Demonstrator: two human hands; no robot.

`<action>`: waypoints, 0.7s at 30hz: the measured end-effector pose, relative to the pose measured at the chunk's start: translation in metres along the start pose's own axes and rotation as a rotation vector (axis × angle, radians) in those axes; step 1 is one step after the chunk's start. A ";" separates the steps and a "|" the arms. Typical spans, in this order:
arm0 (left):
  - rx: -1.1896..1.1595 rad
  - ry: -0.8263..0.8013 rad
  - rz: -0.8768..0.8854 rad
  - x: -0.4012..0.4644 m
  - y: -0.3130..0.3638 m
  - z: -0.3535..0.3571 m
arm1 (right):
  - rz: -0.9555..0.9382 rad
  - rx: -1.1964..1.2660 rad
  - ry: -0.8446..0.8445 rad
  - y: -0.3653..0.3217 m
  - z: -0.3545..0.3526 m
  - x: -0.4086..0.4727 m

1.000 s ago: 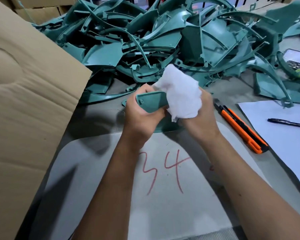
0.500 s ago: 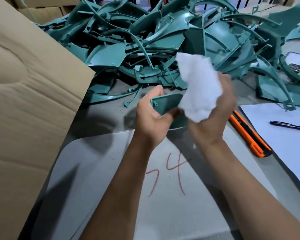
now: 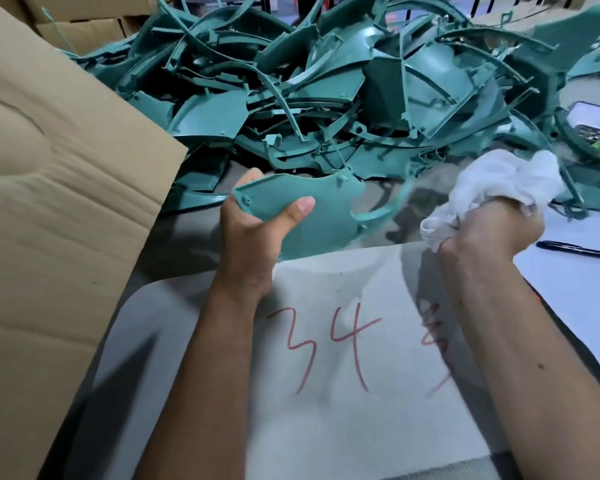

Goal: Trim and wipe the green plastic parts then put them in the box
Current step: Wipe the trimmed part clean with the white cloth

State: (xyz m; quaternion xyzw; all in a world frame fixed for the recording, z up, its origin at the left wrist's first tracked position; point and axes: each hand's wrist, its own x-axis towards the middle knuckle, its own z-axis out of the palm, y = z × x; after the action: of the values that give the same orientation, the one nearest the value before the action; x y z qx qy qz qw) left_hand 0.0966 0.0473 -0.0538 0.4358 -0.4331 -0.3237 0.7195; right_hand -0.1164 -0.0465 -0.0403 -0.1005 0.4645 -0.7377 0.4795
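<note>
Gripping the curved flat green plastic part (image 3: pixel 305 216), thumb across its face, the left hand (image 3: pixel 257 230) holds it above the table, long axis running rightward toward the right hand (image 3: pixel 492 230), fisted around the crumpled white cloth (image 3: pixel 499 181), box flap (image 3: pixel 66 202) left.

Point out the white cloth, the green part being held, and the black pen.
white cloth (image 3: pixel 506 181), head view, on its bunched upper folds.
green part (image 3: pixel 312 220), head view, on its flat face right of the thumb.
black pen (image 3: pixel 575 250), head view, mid-barrel.
</note>
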 end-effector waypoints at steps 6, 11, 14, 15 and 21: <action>0.071 -0.024 0.064 -0.003 -0.005 0.013 | -0.019 -0.476 -0.327 0.036 0.007 -0.021; 0.107 -0.176 0.056 -0.004 -0.002 0.013 | 0.242 -0.493 -0.492 0.036 0.008 -0.032; -0.023 -0.214 0.009 -0.001 0.005 0.001 | 0.163 -0.399 -0.394 0.019 0.008 -0.015; -0.069 -0.246 -0.001 -0.001 0.006 -0.003 | 0.148 -0.312 -0.388 0.014 0.008 -0.011; -0.296 -0.022 -0.050 0.000 0.008 -0.019 | 0.113 -0.120 -0.644 0.007 0.006 -0.006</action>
State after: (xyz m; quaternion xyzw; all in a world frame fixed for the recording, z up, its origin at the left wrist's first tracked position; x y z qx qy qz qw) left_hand 0.1147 0.0574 -0.0511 0.3319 -0.3774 -0.4067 0.7629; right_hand -0.1054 -0.0461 -0.0403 -0.3307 0.3365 -0.6115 0.6352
